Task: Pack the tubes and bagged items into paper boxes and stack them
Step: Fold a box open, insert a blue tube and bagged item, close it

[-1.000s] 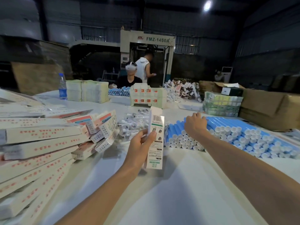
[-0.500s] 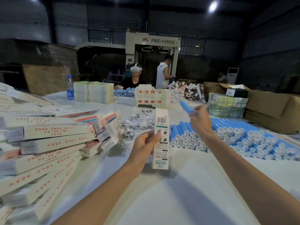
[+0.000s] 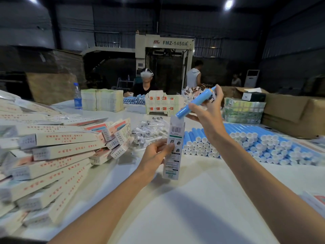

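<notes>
Blue tube [image 3: 195,103] tilted at the open top of the paper box [image 3: 174,147], both held up over the tabletop [image 3: 193,199].

The work looks well under way but far from done. A heap of packed boxes [image 3: 52,152] lies on the left of the tabletop. On the right, a wide bank of loose tubes [image 3: 255,143] waits beside a pile of bagged items [image 3: 149,131]. For this box, the tube's lower end sits right at the raised flap and is not yet inside; the bagged piece and the closing are probably left to do. The left hand [image 3: 156,154] has its grip wrapped round the middle of the upright box, thumb on the printed face. The right hand [image 3: 207,110] has its grip closed round the tube's upper half, with the lower end aimed down at the opening.
</notes>
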Demonstrator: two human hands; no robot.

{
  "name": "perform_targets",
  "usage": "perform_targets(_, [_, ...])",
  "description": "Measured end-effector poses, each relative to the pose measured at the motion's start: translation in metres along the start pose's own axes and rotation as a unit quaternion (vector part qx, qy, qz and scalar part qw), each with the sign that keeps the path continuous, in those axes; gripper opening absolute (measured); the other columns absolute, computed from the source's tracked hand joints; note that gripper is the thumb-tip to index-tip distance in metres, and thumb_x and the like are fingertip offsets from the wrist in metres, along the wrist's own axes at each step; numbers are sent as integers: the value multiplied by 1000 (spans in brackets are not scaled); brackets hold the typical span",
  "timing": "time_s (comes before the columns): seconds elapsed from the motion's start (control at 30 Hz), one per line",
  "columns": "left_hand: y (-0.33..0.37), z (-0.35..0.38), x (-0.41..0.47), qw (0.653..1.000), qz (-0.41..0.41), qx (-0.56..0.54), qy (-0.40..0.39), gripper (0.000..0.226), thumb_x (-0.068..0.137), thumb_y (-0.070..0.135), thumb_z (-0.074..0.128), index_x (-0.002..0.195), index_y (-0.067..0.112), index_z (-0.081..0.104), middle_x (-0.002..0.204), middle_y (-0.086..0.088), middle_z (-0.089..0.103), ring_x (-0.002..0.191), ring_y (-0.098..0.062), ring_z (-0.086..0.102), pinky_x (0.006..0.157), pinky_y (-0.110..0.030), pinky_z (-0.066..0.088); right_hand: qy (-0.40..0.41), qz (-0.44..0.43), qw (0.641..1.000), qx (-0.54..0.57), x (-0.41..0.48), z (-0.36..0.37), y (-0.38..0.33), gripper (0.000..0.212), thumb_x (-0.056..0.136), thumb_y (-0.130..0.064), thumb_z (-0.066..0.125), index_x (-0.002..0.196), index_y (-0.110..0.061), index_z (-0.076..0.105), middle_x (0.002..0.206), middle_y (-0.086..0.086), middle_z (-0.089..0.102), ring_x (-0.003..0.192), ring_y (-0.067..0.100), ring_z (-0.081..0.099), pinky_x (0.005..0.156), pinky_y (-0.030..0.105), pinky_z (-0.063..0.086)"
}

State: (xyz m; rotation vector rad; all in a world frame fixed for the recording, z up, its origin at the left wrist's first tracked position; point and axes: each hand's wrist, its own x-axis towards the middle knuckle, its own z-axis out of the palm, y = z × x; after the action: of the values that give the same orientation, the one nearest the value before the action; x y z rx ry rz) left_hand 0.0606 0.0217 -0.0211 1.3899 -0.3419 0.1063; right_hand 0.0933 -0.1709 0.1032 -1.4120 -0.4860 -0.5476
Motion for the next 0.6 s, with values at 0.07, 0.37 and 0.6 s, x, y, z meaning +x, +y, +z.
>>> perform_targets(0.07, [0, 1, -1, 1000, 2, 8, -10, 29, 103, 30, 70, 129, 17, 71, 117, -5, 80, 110, -22, 76, 91, -41, 64, -19, 19, 999, -40, -2, 1, 3, 111, 91, -4, 77, 160, -49, 3, 146, 15, 49, 107, 24, 74, 80, 38, 65])
perform_targets(0.37, [0, 5, -8, 999, 17, 41, -20, 33, 101, 45, 67, 129, 26, 70, 119, -7, 79, 114, -30, 73, 105, -52, 56, -111, 63, 947, -295, -4, -10, 8, 75, 86, -24, 81, 138, -47, 33, 94, 12, 72, 82, 21, 70, 70, 36, 57])
perform_targets(0.6, [-5, 1, -6, 999, 15, 34, 19, 26, 110, 38, 58, 131, 24, 65, 113, -8, 80, 105, -36, 76, 96, -57, 61, -151, 43, 961, -226, -30, 0, 39, 30, 106, -32, 59, 136, -30, 55, 127, 0, 63, 114, 16, 64, 94, 39, 58])
